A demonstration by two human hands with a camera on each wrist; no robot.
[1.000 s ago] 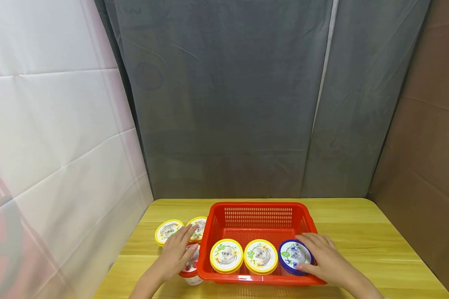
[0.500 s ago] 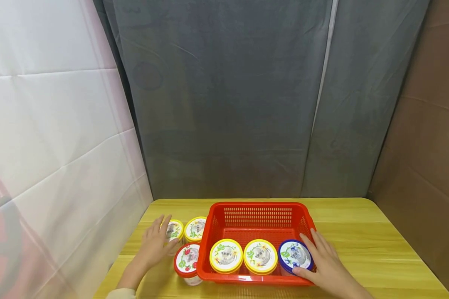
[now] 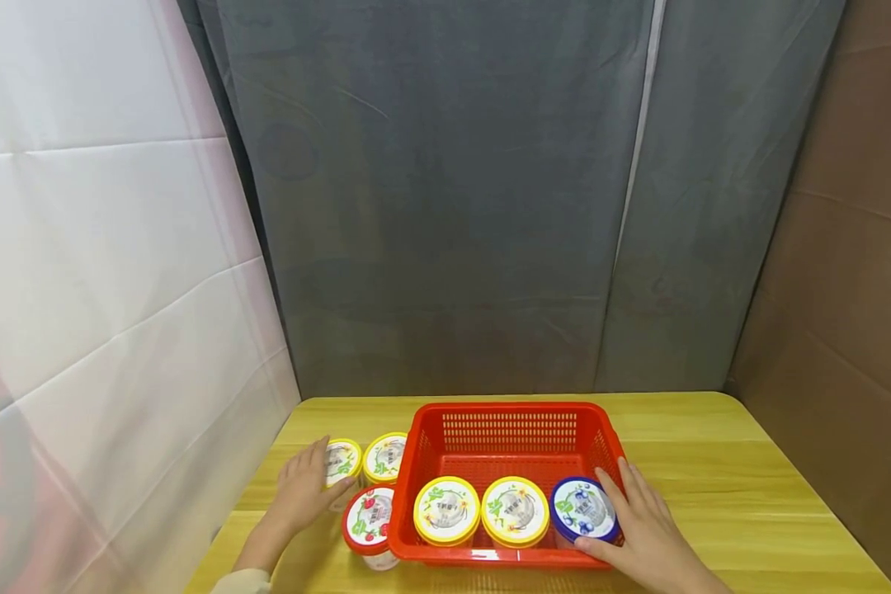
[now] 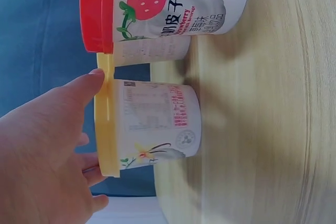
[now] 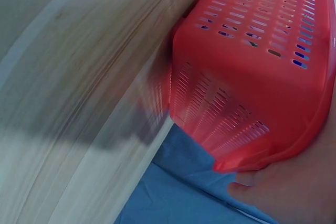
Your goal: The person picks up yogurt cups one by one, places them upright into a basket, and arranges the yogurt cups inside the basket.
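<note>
My left hand [image 3: 297, 492] grips the lid of a yellow-lidded milk drink cup [image 3: 343, 463] standing on the table at left; in the left wrist view its thumb presses the lid's [image 4: 106, 124] edge. Close by are a second yellow-lidded cup [image 3: 384, 457] and a red-lidded strawberry cup [image 3: 369, 516]. My right hand [image 3: 652, 528] lies over the right rim of the red basket [image 3: 508, 407], fingers spread. Its thumb reaches the front edge of a blue-lidded cup [image 3: 584, 506] inside. Two yellow-lidded cups [image 3: 447, 511] sit beside that one along the basket's front.
The basket's back half shows its bare red floor [image 3: 490, 467]. Wooden tabletop [image 3: 720, 470] extends to the right. A grey curtain [image 3: 445, 206] hangs behind, with a white sheet [image 3: 119, 247] at left and a brown one [image 3: 846, 247] at right.
My left hand has moved left from above the red-lidded cup to the yellow-lidded cup and closed on it. My right fingers have spread from the blue lid onto the basket rim.
</note>
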